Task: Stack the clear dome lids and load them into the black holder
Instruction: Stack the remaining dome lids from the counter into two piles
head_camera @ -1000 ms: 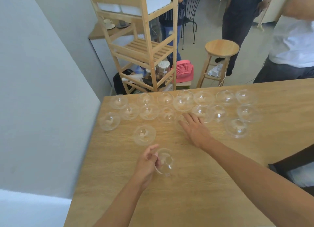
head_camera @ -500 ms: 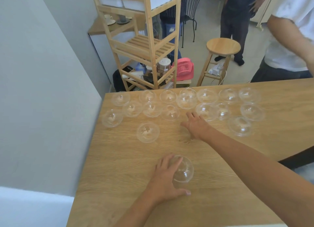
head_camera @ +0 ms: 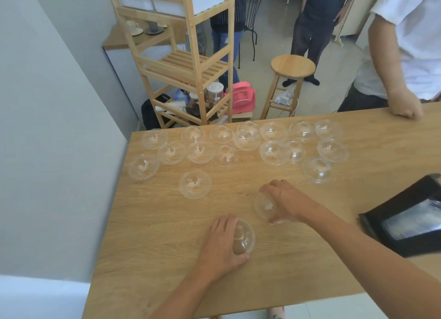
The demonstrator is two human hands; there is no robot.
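Note:
Several clear dome lids lie across the far half of the wooden table [head_camera: 155,228], one lone dome lid [head_camera: 195,184] nearer the middle. My left hand [head_camera: 220,243] covers and grips a clear dome lid [head_camera: 244,238] resting on the table near me. My right hand [head_camera: 285,200] holds a second dome lid [head_camera: 264,205], tilted on its side just above the table. The black holder [head_camera: 403,217] lies at the right edge, with clear plastic showing inside it.
Another person's hand [head_camera: 403,106] rests on the far right table edge. Beyond the table stand a wooden shelf rack [head_camera: 188,63], a round stool [head_camera: 292,68] and a pink fan [head_camera: 239,96]. A grey wall [head_camera: 59,127] borders the table's left side.
My right hand left the far group and came back toward me with a dome lid in it. My left hand stayed on its lid. The black holder came into view.

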